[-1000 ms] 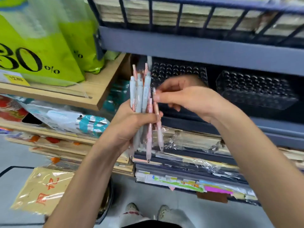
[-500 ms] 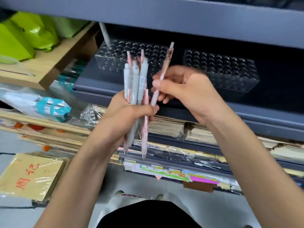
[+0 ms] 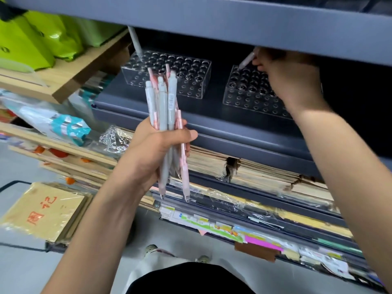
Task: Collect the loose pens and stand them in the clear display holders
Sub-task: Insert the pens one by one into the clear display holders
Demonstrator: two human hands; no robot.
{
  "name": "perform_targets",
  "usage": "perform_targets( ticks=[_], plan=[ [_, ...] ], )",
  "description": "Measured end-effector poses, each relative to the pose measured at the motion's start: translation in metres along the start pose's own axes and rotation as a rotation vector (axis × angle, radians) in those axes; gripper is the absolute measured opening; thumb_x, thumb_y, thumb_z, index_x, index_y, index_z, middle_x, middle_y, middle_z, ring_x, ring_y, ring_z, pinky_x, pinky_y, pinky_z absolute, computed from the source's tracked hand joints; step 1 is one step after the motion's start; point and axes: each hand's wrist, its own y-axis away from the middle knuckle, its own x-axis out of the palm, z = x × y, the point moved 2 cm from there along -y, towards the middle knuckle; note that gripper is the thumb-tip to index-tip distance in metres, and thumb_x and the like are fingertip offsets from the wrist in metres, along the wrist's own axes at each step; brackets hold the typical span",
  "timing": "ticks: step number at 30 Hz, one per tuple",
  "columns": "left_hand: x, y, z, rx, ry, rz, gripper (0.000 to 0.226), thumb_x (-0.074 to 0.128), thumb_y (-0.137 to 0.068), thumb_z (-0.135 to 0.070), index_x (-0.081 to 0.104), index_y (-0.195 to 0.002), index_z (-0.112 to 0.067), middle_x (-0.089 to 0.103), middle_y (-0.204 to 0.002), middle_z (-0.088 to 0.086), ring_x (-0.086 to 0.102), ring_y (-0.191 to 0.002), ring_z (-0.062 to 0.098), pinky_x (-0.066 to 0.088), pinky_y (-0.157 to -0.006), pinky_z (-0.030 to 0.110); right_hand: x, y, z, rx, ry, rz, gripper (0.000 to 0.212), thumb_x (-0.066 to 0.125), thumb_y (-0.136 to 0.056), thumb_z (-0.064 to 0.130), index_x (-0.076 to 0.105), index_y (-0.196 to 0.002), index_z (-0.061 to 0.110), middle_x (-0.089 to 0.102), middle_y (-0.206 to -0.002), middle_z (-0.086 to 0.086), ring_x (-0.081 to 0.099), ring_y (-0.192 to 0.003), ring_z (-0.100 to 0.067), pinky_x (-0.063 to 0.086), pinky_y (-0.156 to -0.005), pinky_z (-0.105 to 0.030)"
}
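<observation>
With my right hand (image 3: 290,81) pinching one pen (image 3: 247,60) tilted at the far corner of the right clear holder (image 3: 239,98) under the low shelf (image 3: 233,24), its tip could miss the hole and skid, or the bundle (image 3: 164,102) fisted in my left hand (image 3: 157,149) could slip.

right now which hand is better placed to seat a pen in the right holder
Right: the right hand pinches a pen, tip at the right holder. The left hand grips the bundle, lower down.
</observation>
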Motion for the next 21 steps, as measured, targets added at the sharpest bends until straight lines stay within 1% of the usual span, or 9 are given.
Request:
perform_targets(
  ticks=[2, 4, 6, 9, 11, 13, 15, 18, 21],
  plan=[
    [-0.002, 0.001, 0.000, 0.001, 0.031, 0.006, 0.033, 0.077, -0.065, -0.003, 0.061, -0.094, -0.007, 0.056, -0.067, 0.011, 0.059, -0.057, 0.022, 0.054, -0.056, 0.033, 0.001, -0.008, 0.001, 0.017, 0.076, 0.064, 0.047, 0.045, -0.097, 0.040, 0.057, -0.056, 0.061, 0.062, -0.069, 0.030, 0.059, -0.074, 0.004, 0.042, -0.066, -0.008],
    [-0.004, 0.003, 0.002, -0.009, 0.039, 0.013, 0.032, 0.077, -0.066, -0.004, 0.061, -0.093, -0.008, 0.057, -0.065, 0.010, 0.057, -0.057, 0.024, 0.051, -0.059, 0.035, 0.004, -0.018, -0.002, -0.001, 0.156, 0.127, 0.045, 0.041, -0.098, 0.046, 0.061, -0.058, 0.055, 0.063, -0.079, 0.019, 0.059, -0.079, -0.008, 0.041, -0.070, -0.022],
    [-0.005, 0.005, 0.004, -0.032, 0.051, 0.024, 0.033, 0.078, -0.067, -0.006, 0.061, -0.095, -0.008, 0.059, -0.064, 0.010, 0.055, -0.060, 0.024, 0.046, -0.067, 0.040, 0.007, -0.027, -0.003, 0.028, 0.178, 0.183, 0.044, 0.040, -0.097, 0.053, 0.064, -0.060, 0.048, 0.062, -0.083, 0.016, 0.056, -0.079, -0.011, 0.038, -0.073, -0.027],
    [-0.009, 0.007, 0.005, -0.041, 0.091, 0.038, 0.034, 0.079, -0.066, -0.006, 0.061, -0.095, -0.008, 0.061, -0.064, 0.007, 0.057, -0.059, 0.023, 0.052, -0.065, 0.035, 0.015, -0.033, -0.002, 0.066, 0.191, 0.217, 0.032, 0.045, -0.096, 0.050, 0.067, -0.083, 0.031, 0.062, -0.088, 0.002, 0.051, -0.071, -0.014, 0.037, -0.067, -0.029],
    [-0.011, 0.009, 0.005, -0.038, 0.098, 0.047, 0.034, 0.080, -0.065, -0.007, 0.062, -0.094, -0.009, 0.061, -0.064, 0.005, 0.060, -0.058, 0.022, 0.056, -0.062, 0.033, 0.021, -0.036, -0.003, 0.057, 0.226, 0.282, 0.023, 0.047, -0.097, 0.044, 0.061, -0.095, 0.027, 0.057, -0.079, 0.001, 0.048, -0.064, -0.015, 0.034, -0.058, -0.027],
    [-0.013, 0.010, 0.006, -0.043, 0.092, 0.051, 0.038, 0.082, -0.062, -0.010, 0.062, -0.093, -0.010, 0.062, -0.064, 0.004, 0.060, -0.058, 0.022, 0.055, -0.063, 0.034, 0.022, -0.033, -0.002, 0.068, 0.264, 0.312, 0.021, 0.048, -0.098, 0.044, 0.058, -0.104, 0.027, 0.056, -0.081, 0.001, 0.049, -0.065, -0.015, 0.036, -0.060, -0.027],
    [-0.014, 0.008, 0.007, -0.053, 0.083, 0.047, 0.040, 0.084, -0.060, -0.012, 0.061, -0.094, -0.009, 0.062, -0.064, 0.005, 0.059, -0.058, 0.024, 0.051, -0.068, 0.037, 0.017, -0.026, -0.001, 0.089, 0.277, 0.273, 0.030, 0.048, -0.096, 0.048, 0.060, -0.112, 0.025, 0.061, -0.096, -0.002, 0.054, -0.073, -0.018, 0.036, -0.069, -0.026],
    [-0.016, 0.005, 0.007, -0.064, 0.097, 0.061, 0.039, 0.083, -0.062, -0.009, 0.061, -0.095, -0.008, 0.061, -0.064, 0.006, 0.059, -0.059, 0.024, 0.050, -0.071, 0.039, 0.004, -0.003, 0.010, 0.050, 0.304, 0.045, 0.038, 0.041, -0.098, 0.047, 0.063, -0.109, 0.017, 0.065, -0.109, -0.010, 0.058, -0.097, -0.026, 0.035, -0.074, -0.028],
    [-0.018, 0.003, 0.008, -0.064, 0.100, 0.088, 0.035, 0.081, -0.065, -0.005, 0.062, -0.094, -0.007, 0.060, -0.064, 0.006, 0.060, -0.059, 0.024, 0.055, -0.065, 0.035, 0.007, 0.022, 0.031, -0.075, 0.223, -0.139, 0.036, 0.048, -0.096, 0.043, 0.067, -0.105, 0.013, 0.069, -0.110, -0.007, 0.056, -0.103, -0.014, 0.033, -0.091, -0.019]
  ],
)
